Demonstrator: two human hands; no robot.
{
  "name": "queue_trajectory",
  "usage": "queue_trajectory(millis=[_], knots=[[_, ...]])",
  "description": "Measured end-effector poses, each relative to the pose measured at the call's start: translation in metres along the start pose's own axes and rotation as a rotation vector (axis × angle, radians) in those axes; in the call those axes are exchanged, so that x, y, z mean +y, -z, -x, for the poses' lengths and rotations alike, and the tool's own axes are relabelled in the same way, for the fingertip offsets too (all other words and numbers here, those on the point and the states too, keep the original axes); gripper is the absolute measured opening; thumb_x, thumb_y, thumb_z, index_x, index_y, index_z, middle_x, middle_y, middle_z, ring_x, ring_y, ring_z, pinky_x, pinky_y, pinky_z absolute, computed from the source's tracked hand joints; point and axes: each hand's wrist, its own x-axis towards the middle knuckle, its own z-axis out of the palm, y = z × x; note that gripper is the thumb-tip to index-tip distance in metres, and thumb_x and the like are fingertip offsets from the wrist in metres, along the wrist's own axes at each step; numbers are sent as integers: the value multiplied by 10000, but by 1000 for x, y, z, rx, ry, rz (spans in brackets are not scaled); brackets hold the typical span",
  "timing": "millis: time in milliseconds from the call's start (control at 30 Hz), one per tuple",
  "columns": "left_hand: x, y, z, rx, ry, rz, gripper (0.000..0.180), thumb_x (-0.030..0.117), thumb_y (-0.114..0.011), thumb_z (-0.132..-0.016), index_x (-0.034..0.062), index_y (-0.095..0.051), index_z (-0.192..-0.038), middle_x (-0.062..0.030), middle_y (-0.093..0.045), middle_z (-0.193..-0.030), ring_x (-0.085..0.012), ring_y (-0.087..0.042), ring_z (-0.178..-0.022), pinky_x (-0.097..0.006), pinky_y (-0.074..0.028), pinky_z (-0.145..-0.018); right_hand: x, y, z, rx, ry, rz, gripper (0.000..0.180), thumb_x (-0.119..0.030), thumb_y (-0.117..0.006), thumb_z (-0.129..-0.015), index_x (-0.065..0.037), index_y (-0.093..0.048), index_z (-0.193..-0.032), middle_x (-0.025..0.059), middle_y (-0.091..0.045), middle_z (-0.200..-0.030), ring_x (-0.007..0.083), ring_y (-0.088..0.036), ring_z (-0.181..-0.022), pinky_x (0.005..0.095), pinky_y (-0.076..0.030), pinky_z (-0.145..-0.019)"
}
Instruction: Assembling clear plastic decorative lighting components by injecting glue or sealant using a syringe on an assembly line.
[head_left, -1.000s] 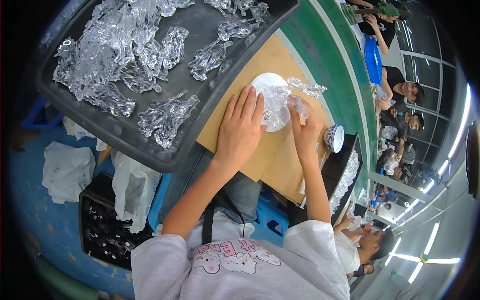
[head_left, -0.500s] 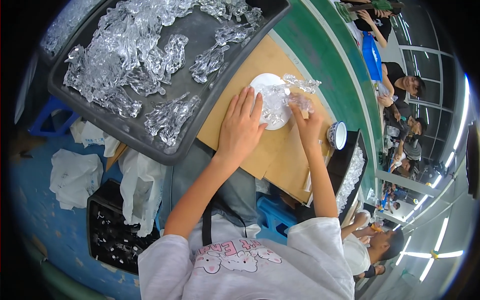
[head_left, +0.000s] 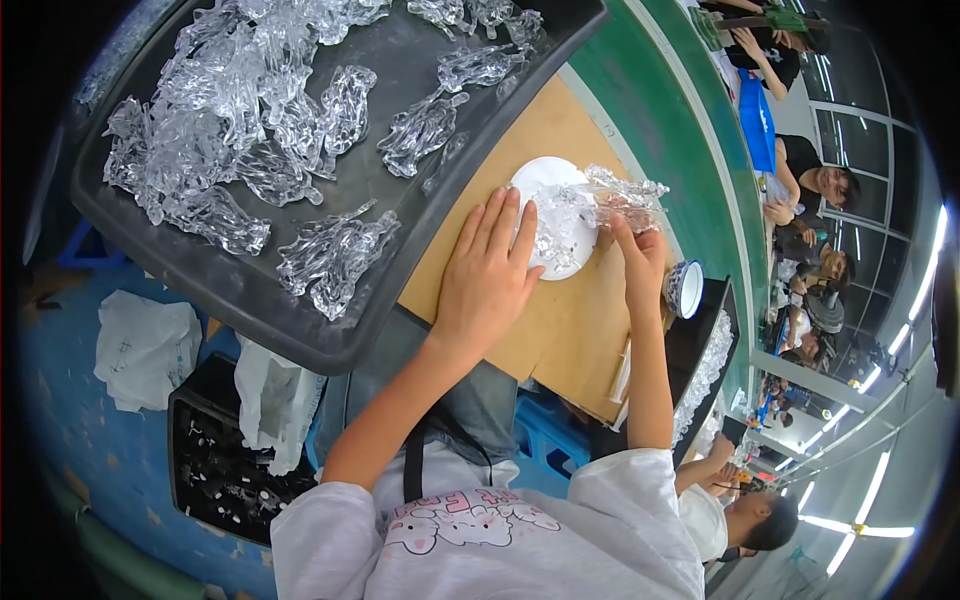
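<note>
While the left hand (head_left: 487, 285) lies flat and open, fingertips on the white disc (head_left: 548, 215) on the desk (head_left: 560, 330), the right hand (head_left: 638, 258) pinches a clear plastic piece (head_left: 622, 200) in its closed grip just above that disc

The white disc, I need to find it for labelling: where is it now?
The white disc lies on the brown board, upper middle, partly under the left hand, right of the black tray.

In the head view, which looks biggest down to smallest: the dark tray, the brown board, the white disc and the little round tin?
1. Dark tray
2. Brown board
3. White disc
4. Round tin; it sits nearer the bent rim, yet clearly looks smallest.
</note>
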Motion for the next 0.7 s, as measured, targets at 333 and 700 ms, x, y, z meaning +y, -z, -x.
queue_trajectory(millis=[333,700], knots=[[1,1,0,-5,-1,-21,587,221,-639,-776,-18,-411,-1261,-198,-382,-1316,-320,-356,-1244,-422,-282,-1033,-14,-10,5,-49,315,266,201,-98,-610,-837,18,-611,-1002,38,-644,-921,107,-572,-866,208,-419,-775],[8,1,-4,-4,-19,-37,589,215,-653,-758,-23,-424,-1245,-197,-396,-1301,-309,-357,-1245,-406,-279,-1040,-24,-1,-1,-99,391,458,204,-61,-624,-801,-6,-629,-997,77,-672,-904,136,-621,-838,255,-457,-759]])
